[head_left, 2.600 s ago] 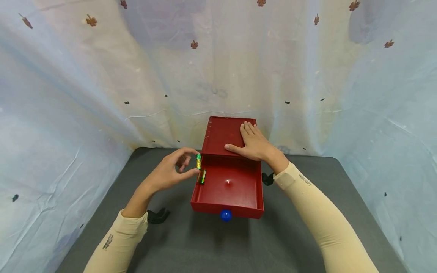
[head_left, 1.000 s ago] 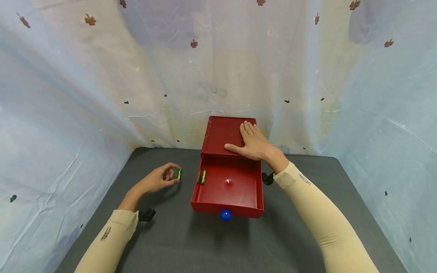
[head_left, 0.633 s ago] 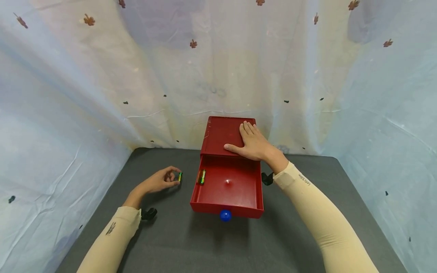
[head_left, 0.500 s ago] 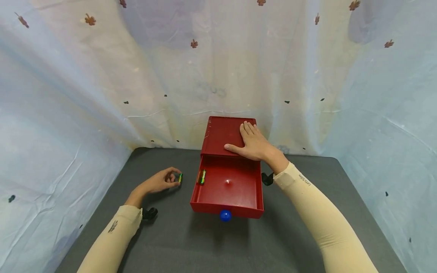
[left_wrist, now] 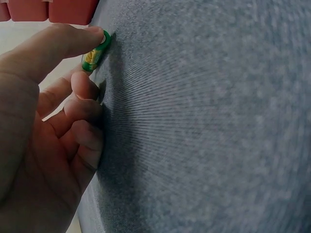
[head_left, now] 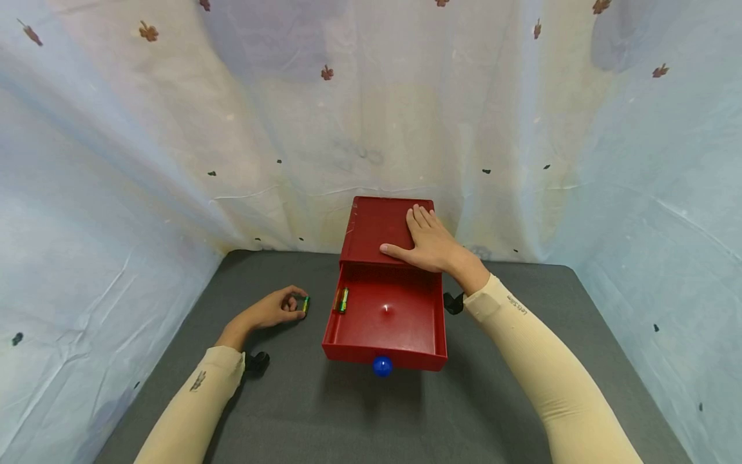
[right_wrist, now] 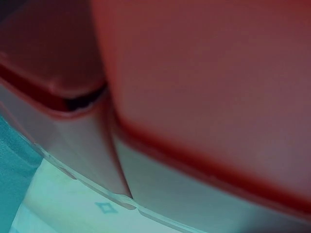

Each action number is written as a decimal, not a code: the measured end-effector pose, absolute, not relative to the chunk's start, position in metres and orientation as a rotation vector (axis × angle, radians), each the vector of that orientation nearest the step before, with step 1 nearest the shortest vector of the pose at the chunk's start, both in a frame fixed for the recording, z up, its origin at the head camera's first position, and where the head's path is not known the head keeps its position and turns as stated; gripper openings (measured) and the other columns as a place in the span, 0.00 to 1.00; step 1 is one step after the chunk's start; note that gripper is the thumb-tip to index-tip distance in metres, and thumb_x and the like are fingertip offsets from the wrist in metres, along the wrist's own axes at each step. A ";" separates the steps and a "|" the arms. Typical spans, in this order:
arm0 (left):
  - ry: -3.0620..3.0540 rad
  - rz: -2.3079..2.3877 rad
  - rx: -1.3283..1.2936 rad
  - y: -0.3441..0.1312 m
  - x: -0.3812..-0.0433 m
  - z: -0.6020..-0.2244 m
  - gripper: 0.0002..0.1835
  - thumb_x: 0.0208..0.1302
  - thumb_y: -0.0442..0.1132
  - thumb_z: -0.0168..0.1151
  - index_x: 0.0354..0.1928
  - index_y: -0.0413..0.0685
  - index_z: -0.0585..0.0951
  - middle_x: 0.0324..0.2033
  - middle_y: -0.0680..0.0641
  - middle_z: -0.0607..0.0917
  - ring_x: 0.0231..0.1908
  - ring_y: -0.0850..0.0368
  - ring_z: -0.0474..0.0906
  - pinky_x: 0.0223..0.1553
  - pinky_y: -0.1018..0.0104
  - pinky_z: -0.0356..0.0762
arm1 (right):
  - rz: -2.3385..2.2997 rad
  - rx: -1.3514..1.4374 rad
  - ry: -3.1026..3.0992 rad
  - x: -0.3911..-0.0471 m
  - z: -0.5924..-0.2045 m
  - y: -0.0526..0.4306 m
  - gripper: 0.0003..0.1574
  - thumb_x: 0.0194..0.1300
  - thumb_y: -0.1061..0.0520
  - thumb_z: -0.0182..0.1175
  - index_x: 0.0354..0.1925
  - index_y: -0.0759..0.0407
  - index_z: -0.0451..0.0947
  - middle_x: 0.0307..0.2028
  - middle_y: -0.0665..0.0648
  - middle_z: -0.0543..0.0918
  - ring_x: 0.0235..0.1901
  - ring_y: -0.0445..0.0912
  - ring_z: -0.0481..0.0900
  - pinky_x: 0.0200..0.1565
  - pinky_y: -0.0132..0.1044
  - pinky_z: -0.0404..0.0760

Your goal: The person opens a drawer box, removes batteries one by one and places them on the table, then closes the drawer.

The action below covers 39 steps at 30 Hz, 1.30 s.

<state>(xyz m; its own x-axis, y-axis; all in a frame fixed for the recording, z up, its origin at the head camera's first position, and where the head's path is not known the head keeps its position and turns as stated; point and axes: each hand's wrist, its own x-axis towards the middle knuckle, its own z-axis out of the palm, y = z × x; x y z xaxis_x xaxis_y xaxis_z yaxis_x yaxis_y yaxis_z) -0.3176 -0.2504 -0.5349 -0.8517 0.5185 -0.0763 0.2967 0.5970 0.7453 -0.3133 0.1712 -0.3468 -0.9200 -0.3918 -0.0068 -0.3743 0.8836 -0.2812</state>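
Note:
My left hand [head_left: 271, 308] pinches a small green and yellow battery [head_left: 306, 305] between thumb and forefinger, low at the table surface left of the red box. In the left wrist view the battery [left_wrist: 96, 52] stands tilted beside the cloth, its other fingers curled below. My right hand [head_left: 431, 246] lies flat, fingers spread, on top of the red box [head_left: 375, 229]. The box's drawer [head_left: 385, 335] is pulled out toward me. Another green battery [head_left: 343, 300] lies along the drawer's left wall. The right wrist view has only the red box close up, without the hand.
A blue round knob [head_left: 382, 366] sits on the drawer front. Dark grey cloth covers the table [head_left: 371, 425]. A pale patterned sheet [head_left: 382, 129] hangs behind and at both sides. Black straps show at both wrists.
My left hand has carried the battery away from the drawer's left edge, leftward and down to the table, then lower and slightly nearer me. The right hand, box and drawer have stayed put.

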 end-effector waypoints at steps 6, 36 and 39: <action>2.537 1.111 0.700 -0.251 -0.319 -0.537 0.25 0.75 0.41 0.70 0.67 0.38 0.75 0.35 0.48 0.79 0.30 0.59 0.72 0.35 0.66 0.71 | -0.409 -0.608 2.993 -0.313 -0.346 0.172 0.73 0.72 0.16 0.47 0.86 0.66 0.36 0.86 0.66 0.38 0.86 0.58 0.33 0.83 0.51 0.32; 2.544 1.223 0.676 -0.261 -0.310 -0.537 0.28 0.75 0.40 0.70 0.71 0.40 0.73 0.36 0.45 0.82 0.29 0.59 0.75 0.32 0.66 0.76 | -0.428 -0.627 2.982 -0.316 -0.348 0.171 0.73 0.72 0.17 0.47 0.86 0.66 0.37 0.86 0.66 0.38 0.86 0.58 0.32 0.83 0.51 0.31; 2.566 1.229 0.696 -0.260 -0.309 -0.531 0.28 0.76 0.40 0.70 0.72 0.40 0.72 0.36 0.46 0.82 0.27 0.59 0.75 0.30 0.65 0.78 | -0.428 -0.623 2.981 -0.315 -0.347 0.172 0.73 0.72 0.16 0.47 0.86 0.66 0.36 0.86 0.66 0.38 0.86 0.58 0.32 0.83 0.51 0.31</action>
<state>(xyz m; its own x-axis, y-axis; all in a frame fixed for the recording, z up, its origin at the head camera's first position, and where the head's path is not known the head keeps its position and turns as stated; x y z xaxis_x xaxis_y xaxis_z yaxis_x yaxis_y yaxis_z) -0.3091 -0.2600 -0.5310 -0.8656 0.5005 0.0124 0.3233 0.5400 0.7771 -0.3153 0.1724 -0.3474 -0.9159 -0.4013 -0.0079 -0.3829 0.8795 -0.2827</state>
